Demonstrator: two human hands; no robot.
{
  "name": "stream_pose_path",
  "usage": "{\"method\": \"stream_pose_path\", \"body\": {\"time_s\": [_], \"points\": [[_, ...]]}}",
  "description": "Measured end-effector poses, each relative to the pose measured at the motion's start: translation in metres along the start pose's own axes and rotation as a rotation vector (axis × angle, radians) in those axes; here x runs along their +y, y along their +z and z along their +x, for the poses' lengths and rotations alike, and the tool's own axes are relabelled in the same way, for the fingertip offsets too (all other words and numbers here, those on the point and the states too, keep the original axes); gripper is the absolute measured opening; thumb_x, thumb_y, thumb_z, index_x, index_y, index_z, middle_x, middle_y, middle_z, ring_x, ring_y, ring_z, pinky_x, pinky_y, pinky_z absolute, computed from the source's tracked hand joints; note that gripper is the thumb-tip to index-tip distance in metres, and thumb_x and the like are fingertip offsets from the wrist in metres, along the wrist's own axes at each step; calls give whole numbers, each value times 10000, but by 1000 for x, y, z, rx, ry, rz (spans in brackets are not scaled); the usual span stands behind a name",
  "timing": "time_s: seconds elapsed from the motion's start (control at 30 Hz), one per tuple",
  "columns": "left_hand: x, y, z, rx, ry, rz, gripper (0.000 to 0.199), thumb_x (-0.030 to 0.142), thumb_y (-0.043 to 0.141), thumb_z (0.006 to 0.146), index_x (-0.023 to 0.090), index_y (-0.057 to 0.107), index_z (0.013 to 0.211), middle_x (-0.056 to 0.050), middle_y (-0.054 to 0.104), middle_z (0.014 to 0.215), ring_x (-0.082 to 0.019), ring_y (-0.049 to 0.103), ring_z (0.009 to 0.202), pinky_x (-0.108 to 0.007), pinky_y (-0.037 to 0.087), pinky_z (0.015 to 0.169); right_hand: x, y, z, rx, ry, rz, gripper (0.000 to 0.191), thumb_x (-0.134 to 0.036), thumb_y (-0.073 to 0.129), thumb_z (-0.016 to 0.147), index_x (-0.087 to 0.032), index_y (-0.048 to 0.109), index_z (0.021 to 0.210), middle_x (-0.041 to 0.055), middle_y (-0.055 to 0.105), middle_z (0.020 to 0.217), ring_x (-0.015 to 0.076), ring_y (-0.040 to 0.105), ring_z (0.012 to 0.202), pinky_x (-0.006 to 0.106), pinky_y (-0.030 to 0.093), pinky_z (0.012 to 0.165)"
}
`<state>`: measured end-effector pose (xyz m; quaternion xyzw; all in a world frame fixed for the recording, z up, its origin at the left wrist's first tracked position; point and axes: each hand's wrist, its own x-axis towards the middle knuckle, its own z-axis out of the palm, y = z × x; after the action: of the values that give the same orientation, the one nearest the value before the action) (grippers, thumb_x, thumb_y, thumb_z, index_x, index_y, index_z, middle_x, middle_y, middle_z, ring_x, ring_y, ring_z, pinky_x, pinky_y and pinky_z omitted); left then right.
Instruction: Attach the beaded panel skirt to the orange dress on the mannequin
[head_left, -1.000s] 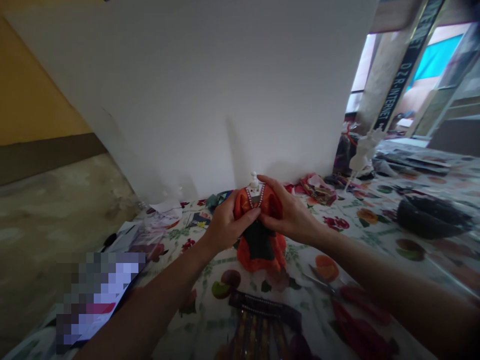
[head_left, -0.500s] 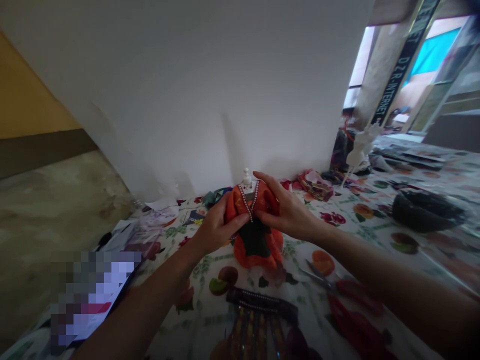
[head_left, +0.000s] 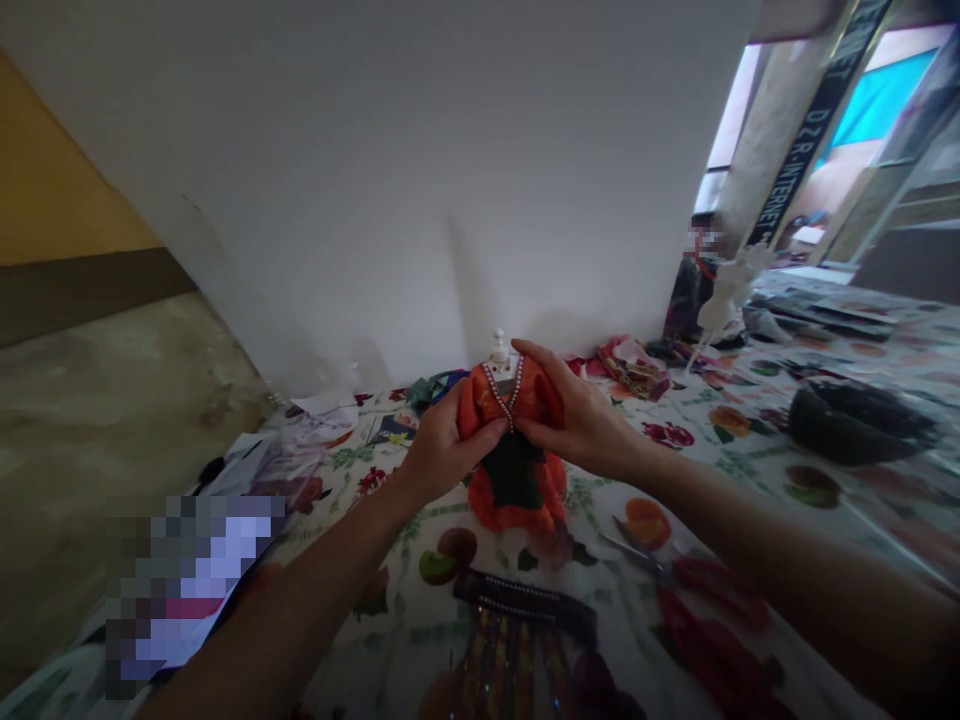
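Now the left hand [head_left: 450, 450] and right hand [head_left: 581, 420] have closed in, fingers pinching the beaded neckline [head_left: 501, 395] of the orange dress [head_left: 517, 510]

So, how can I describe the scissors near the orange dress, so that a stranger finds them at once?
Start at the flowered tablecloth in front of the white wall. Right of the small orange dress, held by the left hand and right hand, lie scissors beside a printed orange fruit. Metal blades pointing toward the dress set them apart from the red piece just below.
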<state>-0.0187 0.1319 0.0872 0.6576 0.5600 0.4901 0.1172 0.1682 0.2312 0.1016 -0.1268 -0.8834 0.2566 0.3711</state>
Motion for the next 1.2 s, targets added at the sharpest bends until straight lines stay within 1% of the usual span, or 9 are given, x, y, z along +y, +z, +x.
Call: {"method": "stream_pose_path", "body": {"time_s": [0.2, 0.4, 0.57, 0.8, 0.87, 0.97, 1.07, 1.13, 1.2], "points": [[-4, 0, -2, 18, 21, 20, 371, 307, 656, 858, 178, 572, 1195, -51, 688, 1035, -207, 640, 920, -348, 507, 864, -7, -3, 0, -44, 24, 6, 803, -211, 641, 811, -158, 286, 1529, 107, 661, 1067, 229, 623, 819, 389, 532, 740], [-4, -1, -2, 22, 12, 14, 352, 310, 643, 869, 174, 575, 1186, -53, 683, 1019, -190, 632, 872, -328, 511, 812, -5, 4, 3, 6, 20, 10, 775, -179, 640, 805, -216, 312, 1506, 94, 653, 1110, 233, 640, 841, 409, 557, 770], [-3, 0, -2, -1, 12, -7, 375, 323, 640, 881, 156, 576, 1211, -75, 686, 1052, -209, 641, 904, -342, 515, 839, -3, 6, 2, 50, -5, 48, 739, -163, 645, 799, -183, 347, 1475, 112, 625, 1192, 266, 624, 1022, 429, 533, 903], [1, -2, -8, -49, 17, -27, 452, 318, 645, 892, 178, 520, 1303, -82, 662, 1161, -250, 631, 1051, -377, 497, 935, -1, 7, 3, 39, 10, 88, 815, -154, 654, 772, -193, 307, 1508, 116, 582, 1277, 270, 614, 1052, 455, 518, 949], [2, -3, -11, -62, 14, -16, 446, 319, 642, 894, 181, 519, 1299, -80, 661, 1152, -253, 627, 1055, -382, 497, 935, 0, 8, 2, 34, 17, 91, 827, -157, 648, 771, -204, 294, 1517, 115, 593, 1240, 272, 625, 1012, 451, 542, 899], [0, -6, -15, -60, 10, 5, 468, 326, 654, 885, 187, 507, 1308, -84, 647, 1170, -247, 622, 1056, -381, 494, 934, 1, 7, 0, 3, 59, 127, 850, -174, 630, 791, -227, 233, 1541, 53, 631, 972, 217, 625, 742, 401, 577, 703], [-9, -10, -24, 93, 16, -16, 497, 324, 655, 878, 209, 487, 1331, -103, 594, 1272, -248, 581, 1169, -377, 475, 978, 5, 6, -1, 10, 96, 128, 868, -193, 633, 801, -254, 197, 1549, 3, 597, 846, 171, 561, 597, 366, 559, 614], [-17, -15, -35, 266, -8, -3, 421, 318, 645, 882, 223, 521, 1272, -91, 588, 1259, -231, 571, 1180, -361, 473, 976, 8, 6, 0, 36, 96, 93, 886, -203, 658, 788, -271, 204, 1546, 18, 611, 940, 173, 586, 646, 360, 558, 637], [-25, -21, -50, 331, -77, 59, 265, 311, 623, 896, 223, 576, 1141, -55, 626, 1115, -192, 611, 1037, -326, 491, 901, 10, 6, 0, 59, 89, 61, 906, -205, 679, 772, -284, 211, 1544, 35, 613, 1070, 188, 621, 737, 363, 563, 687]]}}
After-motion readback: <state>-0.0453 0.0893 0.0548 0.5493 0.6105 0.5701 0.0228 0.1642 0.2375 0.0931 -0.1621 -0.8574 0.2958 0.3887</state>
